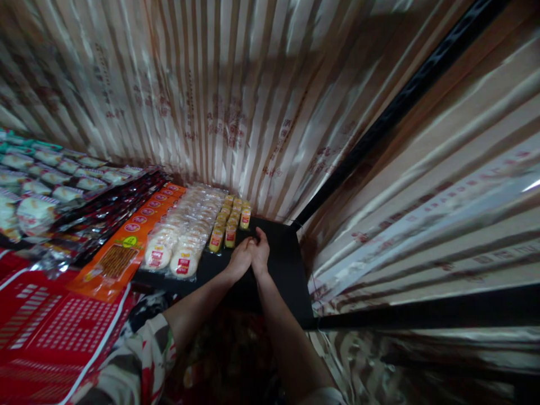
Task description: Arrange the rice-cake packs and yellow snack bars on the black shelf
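My left hand [240,260] and my right hand [261,253] meet over the black shelf [287,270]. Both are closed, with the fingers curled in against each other; whatever they may hold is hidden. Just left of them stand short rows of small yellow wrapped snacks [230,232] with red labels. Beside these lie two long rows of round white wrapped crackers [184,263], the front ones showing red labels. My left hand is nearest the front of the yellow rows, without clearly touching them.
An orange packet of stick snacks [122,253] overhangs the shelf's front edge. Dark glossy packets [113,211] and white-and-green bags [36,211] lie farther left. A red plastic basket [50,337] stands at lower left. Black metal posts [363,149] and striped printed sheeting [253,101] enclose the corner.
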`<state>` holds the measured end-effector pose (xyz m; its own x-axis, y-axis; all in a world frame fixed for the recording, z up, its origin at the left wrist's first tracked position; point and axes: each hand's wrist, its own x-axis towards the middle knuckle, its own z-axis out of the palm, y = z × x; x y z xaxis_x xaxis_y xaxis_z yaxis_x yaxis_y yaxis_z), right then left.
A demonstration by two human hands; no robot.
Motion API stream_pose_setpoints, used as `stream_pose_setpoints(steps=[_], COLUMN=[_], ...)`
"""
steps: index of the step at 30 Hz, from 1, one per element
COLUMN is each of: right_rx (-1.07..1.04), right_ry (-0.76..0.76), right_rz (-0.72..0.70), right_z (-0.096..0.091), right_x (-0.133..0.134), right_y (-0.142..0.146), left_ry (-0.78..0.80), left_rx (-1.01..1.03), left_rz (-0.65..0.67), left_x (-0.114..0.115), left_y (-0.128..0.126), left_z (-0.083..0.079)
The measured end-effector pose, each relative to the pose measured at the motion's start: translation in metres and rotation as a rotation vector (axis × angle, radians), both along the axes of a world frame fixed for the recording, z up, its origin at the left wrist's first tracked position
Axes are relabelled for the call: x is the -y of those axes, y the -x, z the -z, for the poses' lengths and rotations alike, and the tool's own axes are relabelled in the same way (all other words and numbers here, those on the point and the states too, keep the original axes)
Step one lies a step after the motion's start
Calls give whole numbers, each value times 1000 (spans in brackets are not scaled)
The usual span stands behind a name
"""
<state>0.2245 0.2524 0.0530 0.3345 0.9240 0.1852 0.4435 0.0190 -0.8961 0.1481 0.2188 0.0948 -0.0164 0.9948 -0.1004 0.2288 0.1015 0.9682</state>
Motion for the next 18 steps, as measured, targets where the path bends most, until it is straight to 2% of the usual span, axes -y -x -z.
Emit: stream_pose_setpoints(steps=[3, 6, 10, 12, 15, 18], right_rx=[-77, -130, -109, -63, 7, 67], right_ry=[-61, -96, -32, 24, 115, 238], right_rz=[-24, -67, -173, -273, -393, -416], right_z=[-2, -1, 7, 16, 34, 53], right_x=[44, 101, 181, 211, 236, 238], right_y=[6, 14, 22, 27, 39, 54], left_ry=[-58, -173, -138, -111, -1, 180], left_rx=[-72, -78, -56, -81, -118, -198], left_rz=[52, 93, 167, 187, 166, -14], left_x=[42, 98, 177, 206, 225, 218], left_y=[7, 18, 41, 55, 73, 87], left_z=[0, 4, 17, 27, 51, 81])
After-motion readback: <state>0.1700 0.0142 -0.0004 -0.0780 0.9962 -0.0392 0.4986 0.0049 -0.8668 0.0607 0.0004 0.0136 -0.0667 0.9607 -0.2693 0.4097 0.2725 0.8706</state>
